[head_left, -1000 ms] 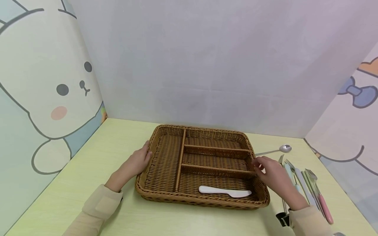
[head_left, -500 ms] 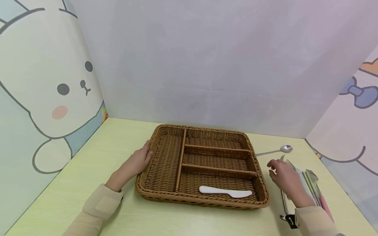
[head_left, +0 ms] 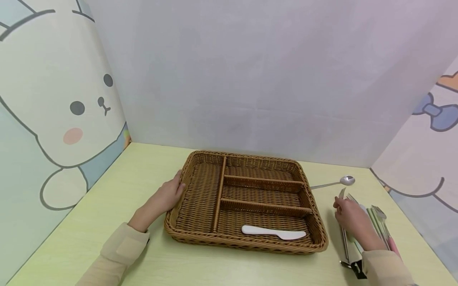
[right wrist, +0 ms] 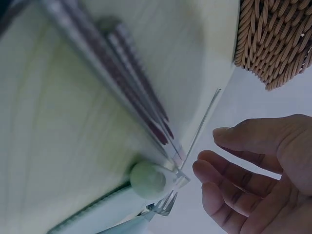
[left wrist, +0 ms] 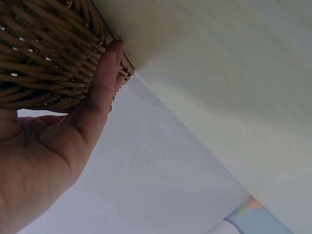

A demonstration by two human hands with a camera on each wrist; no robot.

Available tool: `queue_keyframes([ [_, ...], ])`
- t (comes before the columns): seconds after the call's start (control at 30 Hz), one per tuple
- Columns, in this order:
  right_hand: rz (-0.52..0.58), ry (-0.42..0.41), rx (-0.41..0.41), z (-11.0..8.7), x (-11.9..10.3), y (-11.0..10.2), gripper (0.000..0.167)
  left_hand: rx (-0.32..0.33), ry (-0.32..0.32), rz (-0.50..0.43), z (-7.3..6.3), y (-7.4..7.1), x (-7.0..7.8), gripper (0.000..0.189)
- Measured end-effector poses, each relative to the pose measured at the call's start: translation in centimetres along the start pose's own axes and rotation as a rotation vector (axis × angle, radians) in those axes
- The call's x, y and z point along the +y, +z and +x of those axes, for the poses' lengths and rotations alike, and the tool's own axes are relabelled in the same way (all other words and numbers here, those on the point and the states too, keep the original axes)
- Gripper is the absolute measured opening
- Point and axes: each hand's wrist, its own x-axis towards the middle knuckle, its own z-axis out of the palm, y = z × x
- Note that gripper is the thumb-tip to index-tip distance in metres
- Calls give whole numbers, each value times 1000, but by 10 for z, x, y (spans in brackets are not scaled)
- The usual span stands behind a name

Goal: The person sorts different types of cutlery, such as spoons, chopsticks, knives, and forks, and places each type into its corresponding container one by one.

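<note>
A brown wicker basket [head_left: 236, 241] with dividers stands on the table in the head view. A white knife [head_left: 273, 232] lies in its front right compartment. My left hand [head_left: 165, 197] holds the basket's left side, thumb over the rim and fingers along the outer wall. To the right of the basket, my right hand [head_left: 355, 219] hovers over a row of cutlery. Its fingers are loosely bent, with nothing between them and the thumb in the right wrist view. Close to the fingertips are a metal knife blade [head_left: 342, 193] and a fork [right wrist: 165, 205]. The hand hides part of the row.
A long metal spoon [head_left: 347, 180] lies behind the row, its handle end by the basket. Further right are a fork [head_left: 379, 213] and a pink handle [head_left: 393, 247]. A grey-white back wall [head_left: 250, 79] rises behind the table.
My right hand has moved right from the basket's right rim to the cutlery. The left hand still holds the basket, and the white knife has not moved.
</note>
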Motion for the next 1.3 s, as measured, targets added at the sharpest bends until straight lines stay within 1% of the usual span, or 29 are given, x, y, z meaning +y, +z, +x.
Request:
queue_keyframes([
  [0.23, 17, 21, -52, 0, 3, 2, 8, 7, 0, 3, 0, 1, -1, 54],
  [0.4, 24, 24, -104, 1, 6, 4, 8, 11, 1, 4, 0, 1, -1, 54],
  [0.57, -2, -1, -93, 4, 8, 7, 15, 10, 1, 1, 0, 0, 0, 54],
  [0.7, 6, -2, -99, 4, 8, 8, 17, 6, 0, 2, 0, 0, 0, 54],
  [0.83, 12, 9, -115, 4, 7, 8, 16, -1, -1, 0, 1, 0, 0, 55],
  [1.07, 52, 76, -182, 3, 5, 6, 14, -7, -4, -4, 1, 0, 0, 55],
  [1.3, 63, 73, -194, 3, 2, 5, 14, -9, -8, -12, 1, -1, 1, 55],
])
